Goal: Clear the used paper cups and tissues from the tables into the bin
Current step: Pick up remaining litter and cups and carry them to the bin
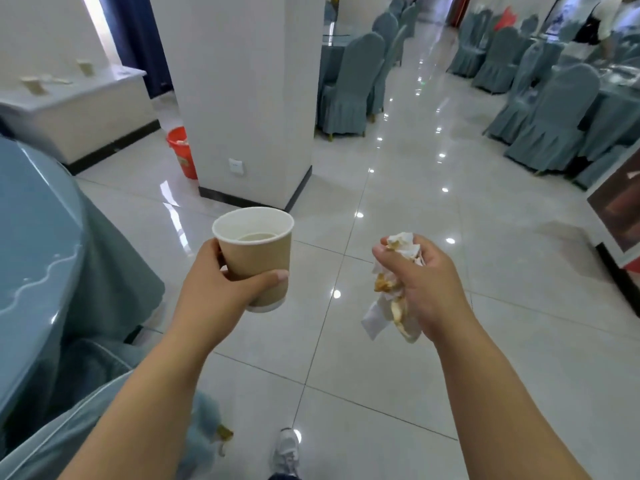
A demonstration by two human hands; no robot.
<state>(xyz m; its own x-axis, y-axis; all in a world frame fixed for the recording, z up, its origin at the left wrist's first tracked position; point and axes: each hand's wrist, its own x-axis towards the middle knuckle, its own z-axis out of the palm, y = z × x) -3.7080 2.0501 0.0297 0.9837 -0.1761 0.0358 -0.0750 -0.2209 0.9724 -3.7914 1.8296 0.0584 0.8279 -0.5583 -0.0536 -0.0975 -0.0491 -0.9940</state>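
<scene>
My left hand (218, 282) grips a brown paper cup (254, 251) upright in front of me; a little pale liquid shows at its bottom. My right hand (426, 285) holds a crumpled wad of stained white tissues (391, 299), with ends sticking out above and below the fist. An orange bin (181, 152) stands on the floor ahead to the left, half hidden behind a white pillar (249, 98). Two more paper cups (34, 85) (85, 66) sit on a white counter at the far left.
A round table with a blue cloth (38, 237) is close on my left. Rows of grey-covered chairs (349, 88) and tables line the far middle and right. A glossy tiled aisle (415, 188) runs forward. A person (604, 22) stands at the far right.
</scene>
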